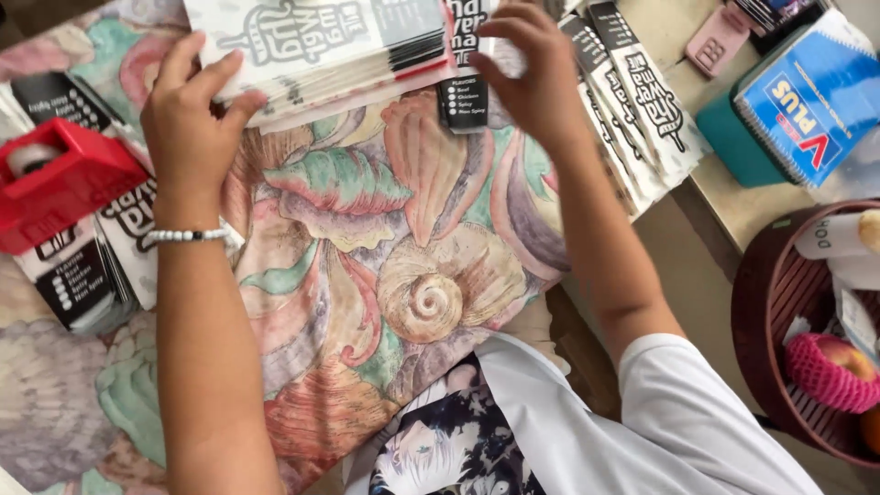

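The paper stack (321, 46) sits between both hands' fingers (215, 78).

Both arms outstretched; left hand (191, 110), right hand (532, 75), fingers curled, gripping.

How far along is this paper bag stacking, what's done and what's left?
Done: flat printed bags lie piled at the left under the red tape dispenser and fanned at the right. In hand: the left hand and right hand square up a stack. What remains can't be told.
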